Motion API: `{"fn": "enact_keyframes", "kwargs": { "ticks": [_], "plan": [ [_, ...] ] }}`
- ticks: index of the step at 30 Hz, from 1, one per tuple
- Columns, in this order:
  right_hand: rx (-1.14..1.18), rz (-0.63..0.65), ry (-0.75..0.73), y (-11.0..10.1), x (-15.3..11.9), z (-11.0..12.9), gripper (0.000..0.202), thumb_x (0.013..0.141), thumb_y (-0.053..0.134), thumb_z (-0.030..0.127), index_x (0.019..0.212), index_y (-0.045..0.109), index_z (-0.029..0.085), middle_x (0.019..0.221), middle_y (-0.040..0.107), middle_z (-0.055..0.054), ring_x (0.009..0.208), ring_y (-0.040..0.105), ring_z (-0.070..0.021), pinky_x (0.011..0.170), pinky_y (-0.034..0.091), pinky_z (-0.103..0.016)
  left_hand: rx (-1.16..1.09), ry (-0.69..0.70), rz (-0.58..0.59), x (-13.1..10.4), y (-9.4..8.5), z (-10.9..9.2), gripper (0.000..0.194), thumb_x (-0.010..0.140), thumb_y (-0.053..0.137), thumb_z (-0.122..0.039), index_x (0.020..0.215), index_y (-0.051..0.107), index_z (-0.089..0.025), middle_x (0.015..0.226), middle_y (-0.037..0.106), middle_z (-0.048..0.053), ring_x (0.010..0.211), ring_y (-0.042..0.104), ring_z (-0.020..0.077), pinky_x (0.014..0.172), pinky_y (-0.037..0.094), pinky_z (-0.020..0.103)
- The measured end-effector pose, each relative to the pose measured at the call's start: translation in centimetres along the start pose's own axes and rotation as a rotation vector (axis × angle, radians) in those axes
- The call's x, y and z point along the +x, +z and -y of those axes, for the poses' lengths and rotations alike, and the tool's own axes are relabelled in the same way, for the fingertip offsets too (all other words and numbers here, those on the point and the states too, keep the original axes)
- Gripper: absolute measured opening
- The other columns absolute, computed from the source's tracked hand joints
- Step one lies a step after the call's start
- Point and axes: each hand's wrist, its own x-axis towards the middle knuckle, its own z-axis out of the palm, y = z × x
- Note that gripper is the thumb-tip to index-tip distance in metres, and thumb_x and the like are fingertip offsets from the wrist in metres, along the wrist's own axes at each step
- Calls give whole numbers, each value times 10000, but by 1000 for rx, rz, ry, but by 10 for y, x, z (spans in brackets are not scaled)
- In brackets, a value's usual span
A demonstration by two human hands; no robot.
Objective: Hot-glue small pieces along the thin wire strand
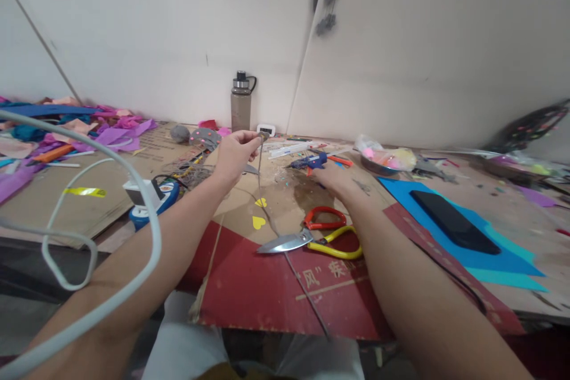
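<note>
Raised over the middle of the cardboard, my left hand (235,154) pinches the upper end of a grey cord (267,214). A small dark bit shows at its fingertips, too small to name. The cord hangs down, runs under the scissors and on to the front edge. My right hand (332,175) is closed at a blue glue gun (315,160) lying on the cardboard; its grip is partly hidden. Scissors (289,242) with one red and one yellow handle lie spread between my arms. Two yellow paper hearts (259,222) lie beside the cord.
A bottle (241,104) stands by the white wall. At right, a black phone (454,221) rests on blue sheets (503,261). A bowl (378,166) holds colourful pieces. A white cable (154,249) loops across the left, near a blue power socket (155,205) and paper scraps (129,133).
</note>
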Motion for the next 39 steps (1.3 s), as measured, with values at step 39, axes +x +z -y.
{"fn": "enact_keyframes", "kwargs": {
  "ticks": [39],
  "plan": [
    [-216, -189, -512, 33, -35, 86, 200, 896, 433, 268, 720, 510, 214, 780, 567, -42, 735, 493, -175, 714, 368, -323, 428, 315, 116, -23, 18, -15, 125, 749, 625, -217, 830, 706, -166, 772, 690, 35, 650, 576, 105, 611, 439, 209]
  ]
}}
